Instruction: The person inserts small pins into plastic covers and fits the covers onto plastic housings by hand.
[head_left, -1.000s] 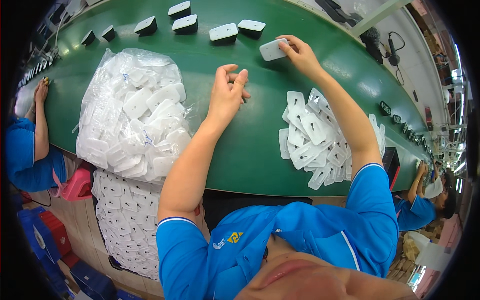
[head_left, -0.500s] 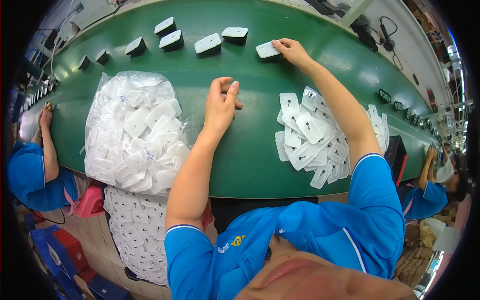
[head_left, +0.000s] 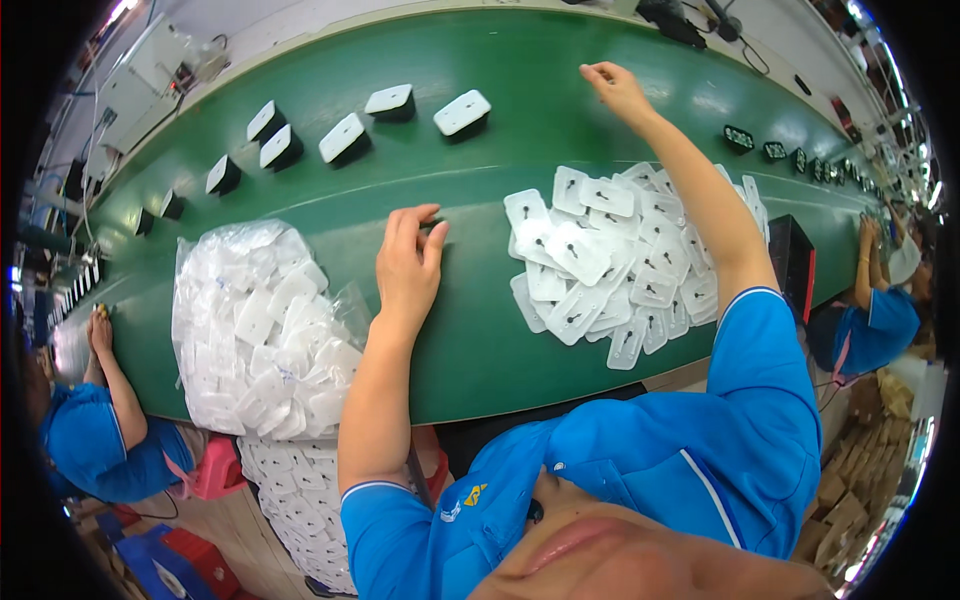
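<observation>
My right hand (head_left: 618,92) is raised over the green table (head_left: 545,55), its fingers drawn together and nothing visible in them. To its left stands the nearest of several black boxes with white tops, a rounded box (head_left: 463,114), apart from the hand. My left hand (head_left: 408,262) is over the table between two heaps, empty, with the thumb apart from loosely bent fingers. Right of it lies a loose pile of white plates (head_left: 580,252) with keyhole-shaped slots. On its other side sits a clear plastic bag (head_left: 265,325) full of similar white plates.
More white-topped boxes (head_left: 345,140) form a staggered line toward the left. Black open housings (head_left: 738,139) line up at the far right. A black and red bin (head_left: 792,262) stands beside the pile. Co-workers sit at the left (head_left: 100,430) and right (head_left: 870,325).
My right hand has let go of the white-topped black box and moved away from it to the right. The left hand stays bent and empty. The whole view has turned somewhat.
</observation>
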